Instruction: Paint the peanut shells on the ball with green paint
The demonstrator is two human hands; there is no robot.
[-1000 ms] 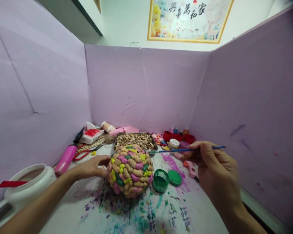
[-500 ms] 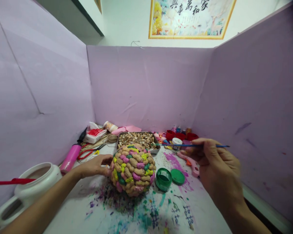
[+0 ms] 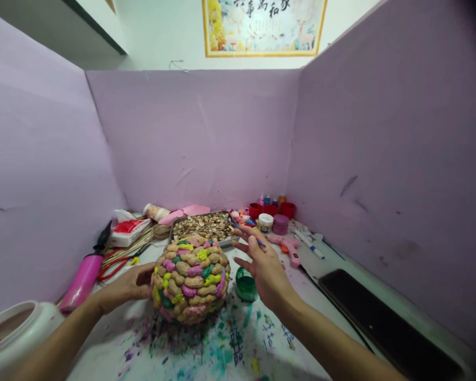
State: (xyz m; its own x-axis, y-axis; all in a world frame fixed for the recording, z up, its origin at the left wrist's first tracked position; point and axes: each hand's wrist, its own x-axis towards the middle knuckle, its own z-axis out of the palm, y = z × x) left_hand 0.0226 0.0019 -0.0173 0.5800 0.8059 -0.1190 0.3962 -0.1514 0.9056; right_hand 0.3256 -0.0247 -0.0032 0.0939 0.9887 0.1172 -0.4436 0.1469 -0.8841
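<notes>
A round ball covered in peanut shells (image 3: 192, 280), some painted pink, yellow and green, rests on the paint-stained table (image 3: 206, 354). My left hand (image 3: 137, 283) touches its left side, thumb and fingers against the shells. Right of the ball, my right hand (image 3: 262, 259) holds a thin blue paintbrush (image 3: 257, 242) between its fingers, the brush pointing up and left toward the shell tray. Beneath that hand's fingers stands an open jar of green paint (image 3: 246, 286), partly covered. The jar's green lid is hidden.
Behind the ball lies a metal tray of shells (image 3: 202, 227). A pink glue gun (image 3: 289, 248) and a black phone-like slab (image 3: 384, 323) are at right. Red-handled scissors (image 3: 113, 267), a pink pump (image 3: 81, 280) and a white pitcher (image 3: 27, 328) are at left.
The view has turned right, bringing the black slab into sight. My right hand with the brush has moved left and nearer the ball, above the green jar. My left hand stays on the ball.
</notes>
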